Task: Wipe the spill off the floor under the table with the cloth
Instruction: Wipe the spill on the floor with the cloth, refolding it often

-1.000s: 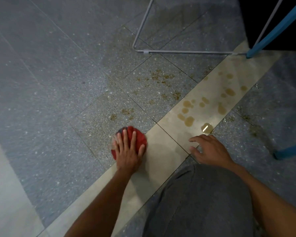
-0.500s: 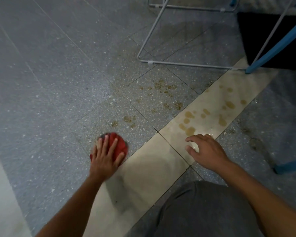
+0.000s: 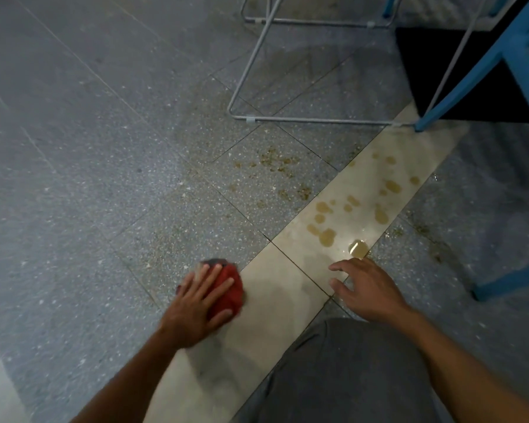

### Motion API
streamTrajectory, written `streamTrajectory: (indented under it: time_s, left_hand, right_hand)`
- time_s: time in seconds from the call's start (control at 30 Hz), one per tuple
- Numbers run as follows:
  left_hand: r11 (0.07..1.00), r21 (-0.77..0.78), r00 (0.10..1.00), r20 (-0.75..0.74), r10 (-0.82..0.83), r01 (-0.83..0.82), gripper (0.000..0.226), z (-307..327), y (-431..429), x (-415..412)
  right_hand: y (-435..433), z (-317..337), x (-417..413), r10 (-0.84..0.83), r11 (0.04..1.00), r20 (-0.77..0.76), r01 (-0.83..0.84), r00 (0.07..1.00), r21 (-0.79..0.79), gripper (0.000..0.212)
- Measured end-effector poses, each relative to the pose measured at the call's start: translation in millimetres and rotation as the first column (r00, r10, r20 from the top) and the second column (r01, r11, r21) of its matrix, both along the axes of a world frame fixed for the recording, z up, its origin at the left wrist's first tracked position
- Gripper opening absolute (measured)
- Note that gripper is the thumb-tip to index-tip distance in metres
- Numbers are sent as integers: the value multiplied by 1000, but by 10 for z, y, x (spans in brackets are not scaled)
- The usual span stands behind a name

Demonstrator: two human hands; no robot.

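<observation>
A red cloth (image 3: 231, 293) lies bunched on the floor where grey speckled tile meets a beige strip. My left hand (image 3: 196, 306) presses flat on it with straight fingers. Brown spill drops (image 3: 326, 235) dot the beige strip ahead to the right, and more brown specks (image 3: 275, 163) are scattered on the grey tile beyond. My right hand (image 3: 364, 288) rests on the floor with spread fingers, just below the nearest puddle (image 3: 357, 248), holding nothing.
A grey wire frame (image 3: 303, 120) stands on the floor behind the spill. Blue legs (image 3: 477, 65) rise at the upper right, with another blue bar (image 3: 510, 280) low on the right. My grey-clad knee (image 3: 342, 374) fills the bottom centre. A black mat (image 3: 458, 83) lies at the back.
My left hand slid the cloth left onto the grey tile, then back right to the edge of the beige strip. The brown specks near the cloth are gone. My right hand stayed planted.
</observation>
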State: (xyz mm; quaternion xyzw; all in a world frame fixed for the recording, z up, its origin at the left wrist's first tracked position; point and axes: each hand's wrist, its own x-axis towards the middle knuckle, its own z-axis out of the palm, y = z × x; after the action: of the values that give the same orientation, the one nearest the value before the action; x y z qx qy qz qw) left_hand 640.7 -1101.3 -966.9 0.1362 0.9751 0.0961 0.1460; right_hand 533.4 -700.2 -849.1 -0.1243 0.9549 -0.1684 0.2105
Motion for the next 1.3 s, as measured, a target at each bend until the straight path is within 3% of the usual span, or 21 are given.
streamTrajectory:
  time_s: [0.07,0.13,0.2,0.23,0.3,0.4,0.47,0.57,0.63,0.7,0.77,0.83,0.9,1.0,1.07,1.13,1.2,1.3]
  left_hand:
    - [967,-63,966,68,250,-246,80,-20,-313,-362]
    - [869,-111,860,127,494,-482,83,-11,-337,-926]
    - [776,-89,748,222,626,-624,84,41,-114,-1440]
    - [774,-66,747,221,626,-629,85,51,50,-1617]
    - [868,-29,856,153,494,-496,81,27,478,-1705]
    - [979,17,979,23,201,-201,74,-125,1153,-1015]
    - [998,60,1000,12,4,-5,71,-60,1325,-289]
    - [979,49,980,2,-199,198,73,86,903,380]
    - [989,0,989,13,-146,146,80,72,483,292]
    - [996,-48,997,26,77,-75,85,-27,276,-145]
    - [931,-67,932,23,362,-360,89,-106,423,-664]
    - [866,-80,867,24,497,-494,89,-138,806,-1043]
    - [889,-44,890,-22,455,-455,85,-117,1311,-1162]
    - [996,9,996,-3,88,-88,80,-74,1954,-693]
    - [976,18,976,-47,-214,215,78,-74,1996,-221]
    - [917,-17,915,-66,-399,399,76,-42,1682,144]
    - [918,-15,918,-5,-396,395,75,22,1224,290]
    - [993,-56,995,18,-102,103,81,22,761,-147]
  right_hand:
    - [59,-35,26,-16,1000,3,16,1000,13,37]
    - [85,-72,84,-29,999,24,28,999,21,38]
    - [70,-115,119,-20,1000,41,19,999,16,41]
    - [55,-132,125,-12,1000,44,12,999,16,41]
    - [40,-156,130,-9,1000,45,8,999,23,39]
    - [107,-181,160,-34,999,86,30,996,37,46]
    - [150,-205,167,-43,999,118,39,992,37,51]
    - [194,-210,152,-71,997,125,69,990,25,50]
    - [285,-211,173,-93,995,131,89,987,35,50]
    - [359,-203,191,-115,993,138,110,984,40,50]
    - [385,-197,195,-121,993,134,118,983,28,54]
    - [357,-192,194,-121,993,130,121,984,5,57]
    - [339,-178,189,-120,993,119,122,986,-8,52]
    - [352,-156,201,-134,991,106,135,985,-3,47]
    - [413,-168,209,-151,988,105,154,983,-12,47]
    - [515,-184,216,-180,982,115,185,977,-35,49]
    - [641,-195,242,-195,978,130,202,972,-48,51]
    - [748,-221,295,-197,977,132,206,971,-56,51]
